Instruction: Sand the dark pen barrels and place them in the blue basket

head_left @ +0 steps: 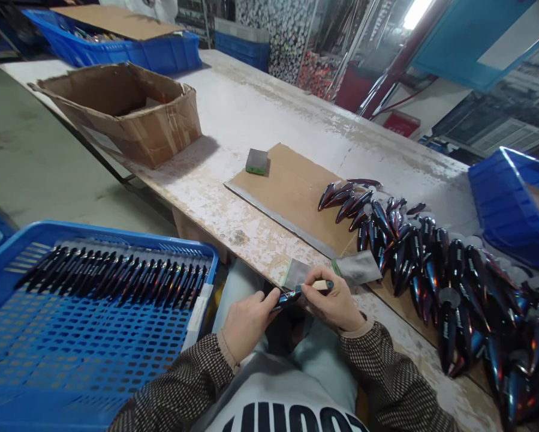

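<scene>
Dark glossy piece (286, 298) in left hand (246, 321)

Worn items noted. Both sleeves (183, 384): fine brown-and-cream check, ending in plain tan cuffs (228, 355). The top (269, 384): pale grey, with large black block lettering (291, 420) across the front. The trousers (240, 279): light grey. The left hand (246, 321) and right hand (336, 303): bare.

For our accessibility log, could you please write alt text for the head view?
The left hand holds a dark iridescent pointed piece while the right hand sets a wooden-handled tool against it. Many like pieces are piled on the table at right; a blue crate at left holds a row of dark pieces.
</scene>
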`<act>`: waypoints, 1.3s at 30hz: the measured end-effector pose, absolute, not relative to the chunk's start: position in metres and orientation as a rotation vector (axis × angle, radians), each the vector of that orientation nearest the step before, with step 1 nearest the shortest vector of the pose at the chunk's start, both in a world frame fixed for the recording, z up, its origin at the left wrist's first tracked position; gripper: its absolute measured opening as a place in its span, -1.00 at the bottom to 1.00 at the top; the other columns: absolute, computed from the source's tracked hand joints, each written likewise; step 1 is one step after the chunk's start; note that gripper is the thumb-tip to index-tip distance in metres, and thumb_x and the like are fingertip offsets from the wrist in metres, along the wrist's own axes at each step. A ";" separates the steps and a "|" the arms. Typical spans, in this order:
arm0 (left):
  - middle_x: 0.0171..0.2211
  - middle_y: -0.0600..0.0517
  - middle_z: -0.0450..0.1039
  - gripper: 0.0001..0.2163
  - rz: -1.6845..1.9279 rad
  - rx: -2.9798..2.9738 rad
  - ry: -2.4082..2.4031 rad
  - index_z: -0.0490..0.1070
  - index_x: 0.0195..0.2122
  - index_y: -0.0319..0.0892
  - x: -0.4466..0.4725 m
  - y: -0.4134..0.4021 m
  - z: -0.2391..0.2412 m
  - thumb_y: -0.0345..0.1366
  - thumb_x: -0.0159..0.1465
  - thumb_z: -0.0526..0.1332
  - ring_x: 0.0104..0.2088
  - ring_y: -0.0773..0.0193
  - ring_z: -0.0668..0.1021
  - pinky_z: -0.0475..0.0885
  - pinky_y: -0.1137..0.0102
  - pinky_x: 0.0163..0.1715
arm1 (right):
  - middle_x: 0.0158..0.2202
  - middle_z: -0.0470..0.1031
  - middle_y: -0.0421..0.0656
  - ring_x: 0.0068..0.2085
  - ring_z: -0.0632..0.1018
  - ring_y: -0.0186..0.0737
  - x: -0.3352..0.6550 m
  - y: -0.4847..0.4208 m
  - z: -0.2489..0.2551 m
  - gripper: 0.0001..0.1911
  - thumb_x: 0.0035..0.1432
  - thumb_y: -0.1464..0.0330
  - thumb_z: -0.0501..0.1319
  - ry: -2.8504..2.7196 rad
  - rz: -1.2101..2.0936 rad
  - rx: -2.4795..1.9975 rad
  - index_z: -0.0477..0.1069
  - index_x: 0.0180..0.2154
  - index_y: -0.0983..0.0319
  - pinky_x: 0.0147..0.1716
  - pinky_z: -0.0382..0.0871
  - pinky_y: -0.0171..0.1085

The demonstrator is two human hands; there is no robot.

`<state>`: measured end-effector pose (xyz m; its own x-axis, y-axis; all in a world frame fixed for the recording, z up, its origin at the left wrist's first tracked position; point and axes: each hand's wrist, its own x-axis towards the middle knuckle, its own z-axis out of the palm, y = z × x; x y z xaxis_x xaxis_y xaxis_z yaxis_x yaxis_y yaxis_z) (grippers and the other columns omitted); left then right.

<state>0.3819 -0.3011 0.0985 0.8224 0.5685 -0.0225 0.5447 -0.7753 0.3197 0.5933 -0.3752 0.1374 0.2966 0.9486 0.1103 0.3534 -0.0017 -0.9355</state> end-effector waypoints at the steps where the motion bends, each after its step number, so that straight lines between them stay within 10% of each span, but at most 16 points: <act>1: -0.33 0.01 0.47 -0.69 0.108 2.689 0.843 0.34 0.15 -0.02 0.382 -0.301 0.098 -0.18 0.41 0.15 -0.33 0.14 0.56 0.28 0.40 -0.50 | -0.53 0.33 -0.30 -0.56 0.32 -0.37 0.593 -0.376 0.136 -0.88 0.18 0.33 0.26 -1.244 0.746 -1.549 0.38 -0.38 0.22 -0.58 0.17 -0.43; 30: -0.33 0.00 0.50 -0.72 0.085 2.658 0.856 0.34 0.12 -0.05 0.383 -0.302 0.104 -0.18 0.41 0.13 -0.33 0.15 0.59 0.34 0.42 -0.48 | -0.52 0.37 -0.27 -0.54 0.40 -0.33 0.596 -0.376 0.139 -0.85 0.15 0.33 0.29 -1.177 0.636 -1.558 0.37 -0.42 0.22 -0.55 0.28 -0.41; 39: -0.25 0.03 0.58 -0.85 0.132 2.286 0.806 0.28 -0.07 -0.09 0.383 -0.304 0.092 -0.19 0.41 0.13 -0.25 0.10 0.63 0.33 0.40 -0.42 | -0.05 0.55 -0.06 0.00 0.58 -0.06 0.575 -0.391 0.139 -0.75 0.48 0.22 0.09 -1.236 0.586 -1.408 0.37 0.09 0.14 0.04 0.48 -0.06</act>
<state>0.3834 -0.3038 0.0916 0.8011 0.5847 -0.1277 0.5136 -0.5621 0.6482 0.5751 -0.3906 0.1394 0.3289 0.9001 0.2856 0.3485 0.1654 -0.9226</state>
